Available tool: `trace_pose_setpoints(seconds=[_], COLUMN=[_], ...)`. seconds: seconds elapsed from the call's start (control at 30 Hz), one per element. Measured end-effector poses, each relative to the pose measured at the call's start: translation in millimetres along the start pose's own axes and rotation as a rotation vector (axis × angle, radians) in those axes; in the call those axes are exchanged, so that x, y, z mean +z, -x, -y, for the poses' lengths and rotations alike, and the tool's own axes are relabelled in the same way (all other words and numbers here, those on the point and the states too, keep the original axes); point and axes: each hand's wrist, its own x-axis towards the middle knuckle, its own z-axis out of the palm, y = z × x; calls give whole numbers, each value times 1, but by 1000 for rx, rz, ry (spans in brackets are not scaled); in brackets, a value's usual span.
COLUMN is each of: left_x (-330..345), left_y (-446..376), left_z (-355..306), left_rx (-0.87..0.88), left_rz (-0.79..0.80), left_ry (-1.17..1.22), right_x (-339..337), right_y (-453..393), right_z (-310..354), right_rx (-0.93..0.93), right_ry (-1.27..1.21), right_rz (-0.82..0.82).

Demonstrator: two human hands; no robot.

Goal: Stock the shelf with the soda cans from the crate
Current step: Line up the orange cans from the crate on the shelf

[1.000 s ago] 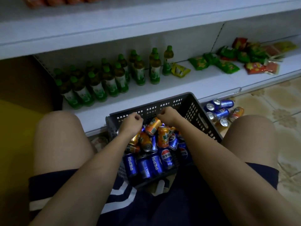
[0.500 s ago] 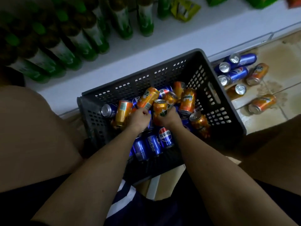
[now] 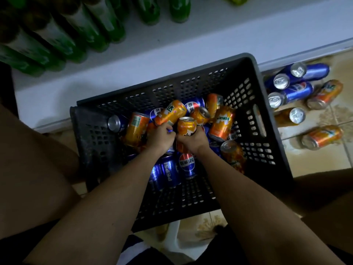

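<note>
**Both hands on orange cans, lift about to begin**

Since a moment ago our view has dipped closer over the crate, and the two hands have barely shifted: they stay buried in the pile, side by side. The right hand (image 3: 193,139) is wrapped round an upright orange can (image 3: 186,126), silver lid facing us. The left hand (image 3: 160,137) is curled at the base of a tilted orange can (image 3: 170,112) that slants up and away to the right; we judge it gripped, though the fingers are mostly hidden behind the knuckles.

What does that mean for the job? We read it as the pick just secured, one can per hand, with the carry to the shelf not yet begun. The white shelf (image 3: 133,60) lies just beyond the crate's far wall, with bare room on its near edge, so the trip looks short.

The crate (image 3: 254,119) is dark perforated plastic, with a slot handle in its right wall. Inside, orange and blue cans (image 3: 172,170) lie jumbled at all angles, smooth glossy metal cylinders that we expect to roll and slip against each other once their neighbours are lifted away.

At far left on the shelf stand green bottles (image 3: 80,29), blurred. On the tiled floor to the right of the crate, more loose cans (image 3: 298,87) lie on their sides, blue ones nearer the shelf, orange ones nearer us.
</note>
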Motion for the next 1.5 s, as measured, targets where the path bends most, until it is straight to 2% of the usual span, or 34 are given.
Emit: trace_pose_setpoints(seconds=[0.1, 0.23, 0.47, 0.67, 0.83, 1.0, 1.17, 1.37, 1.5], left_x=[-4, -17, -51, -115, -188, -256, -322, -374, -397], left_y=[11, 33, 73, 103, 133, 171, 199, 203, 188], left_z=[-3, -12, -40, -69, -109, -145, -170, -191, -198], left_rx=[5, 31, 175, 348, 487, 620, 699, 681, 572], left_rz=[-19, -43, -91, -239, -425, -631, -755, -848, -783], left_ry=[30, 43, 118, -3, -125, -352, -457, -562, -648], right_x=[-17, -37, -42, -43, -58, -73, -86, -90, -90], right_y=[9, 28, 74, 122, 176, 237, 286, 313, 322], right_z=[10, 32, 70, 113, 171, 235, 286, 330, 353], right_rx=[21, -45, -162, -296, -521, -747, -804, -802, -816], right_ry=[-140, -201, -363, -401, -280, -172, -213, -247, -219], right_rz=[105, 232, 245, 235, 254, 178, 202, 215, 204])
